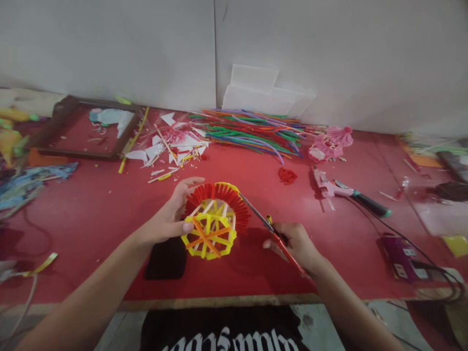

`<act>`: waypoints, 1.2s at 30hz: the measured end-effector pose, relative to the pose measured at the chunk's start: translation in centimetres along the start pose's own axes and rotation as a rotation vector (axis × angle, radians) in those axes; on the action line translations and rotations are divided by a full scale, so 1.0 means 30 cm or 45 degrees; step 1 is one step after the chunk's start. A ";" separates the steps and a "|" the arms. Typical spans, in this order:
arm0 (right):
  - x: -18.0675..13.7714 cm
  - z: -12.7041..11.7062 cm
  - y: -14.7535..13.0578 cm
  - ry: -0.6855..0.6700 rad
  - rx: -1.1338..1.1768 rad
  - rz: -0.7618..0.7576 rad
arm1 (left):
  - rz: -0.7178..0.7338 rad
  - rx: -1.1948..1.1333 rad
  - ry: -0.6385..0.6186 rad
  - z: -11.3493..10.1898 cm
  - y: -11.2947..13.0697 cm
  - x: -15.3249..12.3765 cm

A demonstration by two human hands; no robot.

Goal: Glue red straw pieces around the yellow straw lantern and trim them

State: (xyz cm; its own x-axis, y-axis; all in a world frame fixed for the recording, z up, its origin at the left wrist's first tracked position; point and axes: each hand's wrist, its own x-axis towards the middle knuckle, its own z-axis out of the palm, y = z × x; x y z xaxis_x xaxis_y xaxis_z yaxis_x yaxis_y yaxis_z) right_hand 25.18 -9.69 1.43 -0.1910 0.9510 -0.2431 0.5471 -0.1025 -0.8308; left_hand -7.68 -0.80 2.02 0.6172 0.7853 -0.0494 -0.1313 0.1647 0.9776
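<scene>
My left hand [171,214] grips a round straw craft [214,219] with a yellow and orange frame and a fringe of red straw pieces along its top edge, holding it above the red table [91,209]. My right hand [296,243] is closed on orange-handled scissors [268,226]. The scissor blades point up and left and their tip touches the red fringe on the craft's right side.
A heap of coloured straws [252,129] lies at the back centre, with white paper scraps [171,144] to its left. A wooden frame [84,129] sits back left. A pink glue gun [331,187], pink ornaments [331,141], a purple power strip [400,251] and cables lie right. A black phone [166,258] lies under my left wrist.
</scene>
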 end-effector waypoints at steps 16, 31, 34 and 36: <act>0.066 0.035 -0.018 0.362 0.302 0.411 | -0.203 0.346 0.098 -0.027 -0.025 0.048; 0.122 0.074 -0.133 0.205 0.635 0.365 | -0.195 -0.253 0.041 0.091 0.021 0.054; 0.132 0.092 -0.121 0.258 0.681 0.334 | -0.223 -0.342 0.097 0.099 0.003 0.049; 0.141 0.096 -0.110 0.295 0.695 0.312 | -0.200 -0.389 0.129 0.103 -0.003 0.043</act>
State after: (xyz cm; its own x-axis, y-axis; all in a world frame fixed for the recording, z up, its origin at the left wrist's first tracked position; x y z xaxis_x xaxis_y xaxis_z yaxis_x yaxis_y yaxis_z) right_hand 20.22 -6.17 1.70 0.1016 0.9133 -0.3944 0.0474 -0.4005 -0.9151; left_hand -4.47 -1.66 2.49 0.5702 0.7889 -0.2294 -0.2760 0.4469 0.8509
